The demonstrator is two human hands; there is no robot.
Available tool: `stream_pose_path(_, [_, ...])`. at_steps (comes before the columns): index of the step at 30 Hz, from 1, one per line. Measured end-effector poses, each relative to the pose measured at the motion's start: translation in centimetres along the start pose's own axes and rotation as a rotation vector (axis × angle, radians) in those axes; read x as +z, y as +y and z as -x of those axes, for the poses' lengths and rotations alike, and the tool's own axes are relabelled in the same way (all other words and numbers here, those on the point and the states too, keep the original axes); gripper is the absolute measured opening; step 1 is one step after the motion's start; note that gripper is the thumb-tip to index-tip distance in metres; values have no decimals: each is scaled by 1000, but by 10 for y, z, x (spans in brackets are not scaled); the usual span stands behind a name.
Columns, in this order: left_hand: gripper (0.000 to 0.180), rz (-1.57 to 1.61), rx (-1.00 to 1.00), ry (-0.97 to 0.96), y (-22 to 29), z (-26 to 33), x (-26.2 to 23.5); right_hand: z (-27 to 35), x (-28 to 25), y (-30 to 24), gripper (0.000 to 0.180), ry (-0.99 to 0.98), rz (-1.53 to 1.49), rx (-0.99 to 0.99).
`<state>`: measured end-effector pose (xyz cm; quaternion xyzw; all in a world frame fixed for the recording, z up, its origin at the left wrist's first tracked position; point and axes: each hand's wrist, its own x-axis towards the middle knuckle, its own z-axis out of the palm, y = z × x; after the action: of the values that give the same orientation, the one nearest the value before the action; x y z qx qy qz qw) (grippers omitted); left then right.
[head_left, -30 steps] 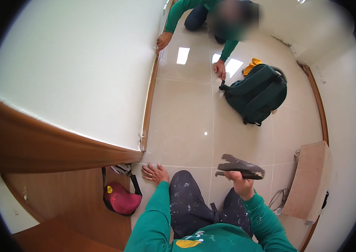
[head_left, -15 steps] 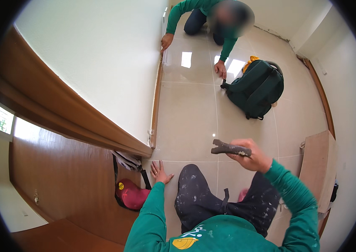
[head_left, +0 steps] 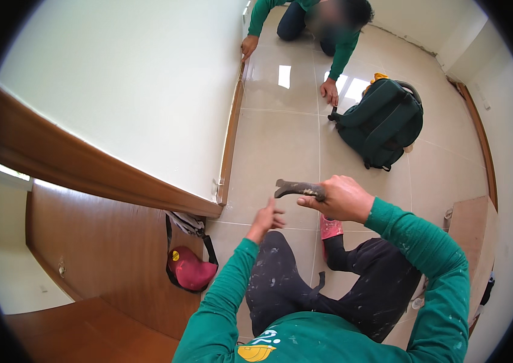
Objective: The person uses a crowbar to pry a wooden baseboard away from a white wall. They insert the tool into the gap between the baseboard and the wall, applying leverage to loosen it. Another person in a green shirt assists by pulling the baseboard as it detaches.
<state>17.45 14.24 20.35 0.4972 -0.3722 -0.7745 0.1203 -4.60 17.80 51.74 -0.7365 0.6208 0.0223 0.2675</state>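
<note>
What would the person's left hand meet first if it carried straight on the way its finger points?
Probably the dark tool held in the right hand: the left hand points up toward it, just below. Depth is unclear, so it might pass beneath.

Bright daylight, floor [head_left: 280, 139] glare — fisheye-bent edges
</note>
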Motion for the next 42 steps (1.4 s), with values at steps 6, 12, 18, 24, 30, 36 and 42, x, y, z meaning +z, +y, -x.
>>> stream_pose_path(6, [57,636,-260,-490,121,-16,65,-33,19,35,28,80,-41,-265])
stream_pose_path(12, [18,551,60,158,195,-91,46,-87,57,77,28,211,-328,-351])
stream_pose_path(18, [23,-79,387,568,256,-128,19,-166,118,93,48,-39,-1599,-84])
stream_pose_path(24, [70,-280,262,766,253,-189,-6,-219,144,86,53,-13,-1847,235])
stream_pose_path(30, [64,-640,399,815,247,-237,-42,-264,155,83,52,-47,-1942,289])
stream_pose_path(36, [65,-497,219,765,257,-239,-52,-300,161,99,56,-116,-1888,309])
stream_pose_path(42, [65,-426,249,766,248,-252,-60,-315,176,109,58,-109,-1847,294])
